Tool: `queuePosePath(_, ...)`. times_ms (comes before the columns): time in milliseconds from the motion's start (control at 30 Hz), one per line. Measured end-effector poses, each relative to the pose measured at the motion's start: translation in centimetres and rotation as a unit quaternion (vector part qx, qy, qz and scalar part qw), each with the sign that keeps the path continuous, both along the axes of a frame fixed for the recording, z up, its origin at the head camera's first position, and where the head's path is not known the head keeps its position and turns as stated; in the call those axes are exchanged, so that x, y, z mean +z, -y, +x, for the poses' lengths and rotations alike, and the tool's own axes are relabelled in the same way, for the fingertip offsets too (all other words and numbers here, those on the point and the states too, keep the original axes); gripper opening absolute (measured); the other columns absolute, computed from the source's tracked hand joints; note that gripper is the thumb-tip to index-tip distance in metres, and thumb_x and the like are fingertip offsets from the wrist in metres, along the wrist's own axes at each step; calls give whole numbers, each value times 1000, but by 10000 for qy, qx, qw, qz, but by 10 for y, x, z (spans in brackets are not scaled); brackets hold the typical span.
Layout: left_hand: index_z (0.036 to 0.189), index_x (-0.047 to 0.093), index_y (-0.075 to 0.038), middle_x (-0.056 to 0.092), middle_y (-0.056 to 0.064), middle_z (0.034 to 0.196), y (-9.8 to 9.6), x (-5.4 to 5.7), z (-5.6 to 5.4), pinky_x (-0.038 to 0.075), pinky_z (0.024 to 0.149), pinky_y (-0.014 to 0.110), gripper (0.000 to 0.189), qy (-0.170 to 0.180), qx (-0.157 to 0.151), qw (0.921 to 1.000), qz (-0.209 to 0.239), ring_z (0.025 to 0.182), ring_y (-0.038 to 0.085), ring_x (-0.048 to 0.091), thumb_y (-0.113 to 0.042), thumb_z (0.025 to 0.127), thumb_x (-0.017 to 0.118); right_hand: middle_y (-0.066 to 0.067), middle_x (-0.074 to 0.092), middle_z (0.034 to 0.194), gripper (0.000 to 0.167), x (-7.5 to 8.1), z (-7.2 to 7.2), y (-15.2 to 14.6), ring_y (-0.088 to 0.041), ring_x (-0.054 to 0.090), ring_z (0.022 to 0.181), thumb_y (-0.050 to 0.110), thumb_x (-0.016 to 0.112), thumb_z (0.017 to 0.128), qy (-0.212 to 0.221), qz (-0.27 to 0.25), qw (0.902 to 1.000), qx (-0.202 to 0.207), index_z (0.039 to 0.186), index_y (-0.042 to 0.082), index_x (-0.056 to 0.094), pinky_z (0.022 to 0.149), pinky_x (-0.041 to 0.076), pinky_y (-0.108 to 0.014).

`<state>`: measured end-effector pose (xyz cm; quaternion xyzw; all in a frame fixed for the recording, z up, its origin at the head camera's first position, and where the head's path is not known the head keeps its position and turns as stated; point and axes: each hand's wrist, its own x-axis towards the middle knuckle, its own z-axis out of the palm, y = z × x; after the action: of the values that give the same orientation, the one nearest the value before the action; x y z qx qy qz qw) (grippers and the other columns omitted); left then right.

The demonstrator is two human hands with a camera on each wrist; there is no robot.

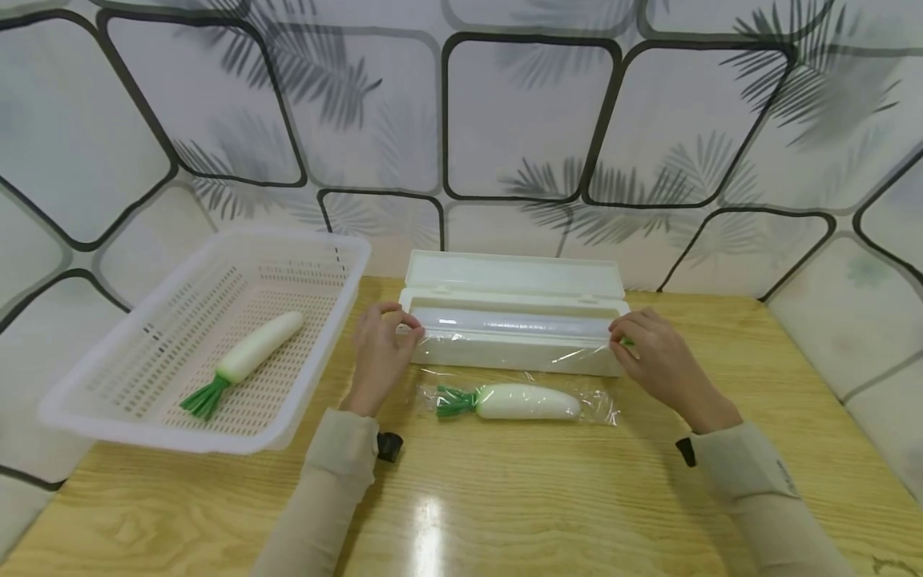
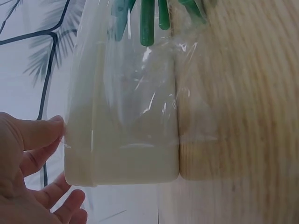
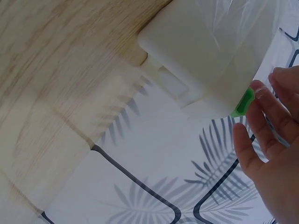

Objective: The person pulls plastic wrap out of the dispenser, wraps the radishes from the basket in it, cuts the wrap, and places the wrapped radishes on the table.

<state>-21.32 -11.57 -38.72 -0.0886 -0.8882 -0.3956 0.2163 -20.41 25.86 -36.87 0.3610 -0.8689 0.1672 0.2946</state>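
A white cling film dispenser box [image 1: 519, 353] stands with its lid [image 1: 513, 274] raised, a roll of film [image 1: 515, 323] inside. My left hand [image 1: 382, 349] pinches the film's edge at the box's left end, thumb against forefinger. At the right end my right hand [image 1: 659, 357] pinches the other edge, beside a small green slider [image 3: 244, 102]. Clear cling film [image 2: 140, 102] hangs over the box's front face. Just in front lies a white toy radish [image 1: 530, 401] with green leaves [image 2: 147, 23], on a piece of clear film [image 1: 602, 407].
On the left stands a white plastic basket [image 1: 332, 353] with slotted walls, another white radish [image 1: 263, 344] lying in it. The wooden table [image 1: 519, 505] meets a patterned wall [image 1: 526, 120] right behind the box.
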Motion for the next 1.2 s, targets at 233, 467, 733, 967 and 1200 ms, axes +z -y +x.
queuePosePath(233, 89, 72, 5, 61, 25, 118, 1, 2, 3, 36, 101, 58, 9, -91, -56, 9999, 29, 115, 45, 51, -3, 89, 76, -14, 68, 83, 27, 0, 0, -3, -26, 58, 76, -21, 78, 68, -268, -142, 9993, 213, 85, -5, 65, 63, 49, -39)
queuePosePath(467, 90, 68, 5, 67, 16, 89, 0, 6, 6, 46, 69, 34, 6, -394, -386, 9976, 430, 78, 29, 58, 0, 93, 71, -11, 64, 79, 29, -3, 2, -5, -22, 58, 70, -22, 78, 69, -219, -255, 9992, 220, 87, -3, 63, 59, 50, -39)
queuePosePath(733, 97, 63, 5, 70, 16, 87, 3, 7, 13, 51, 61, 20, 4, 316, -1003, 9846, 1394, 70, 22, 63, 6, 99, 60, -14, 68, 89, 32, 3, 12, -5, -26, 64, 74, -24, 77, 71, 533, -632, 9965, 119, 96, -7, 68, 66, 52, -30)
queuePosePath(967, 106, 63, 11, 69, 18, 94, 6, 6, 22, 56, 77, 26, 12, 179, -1253, 9803, 1515, 84, 30, 67, 5, 96, 65, -10, 71, 86, 29, 5, 16, -5, -20, 65, 73, -21, 78, 73, 781, -973, 9922, -49, 95, -3, 72, 69, 48, -14)
queuePosePath(1200, 102, 68, 9, 70, 18, 96, 9, 5, 29, 57, 83, 40, 11, 33, -1370, 9842, 1124, 87, 30, 67, 9, 91, 69, -6, 70, 83, 25, 5, 22, -6, -5, 61, 73, -22, 76, 75, 1039, -1303, 9860, -108, 90, -2, 71, 64, 47, -13)
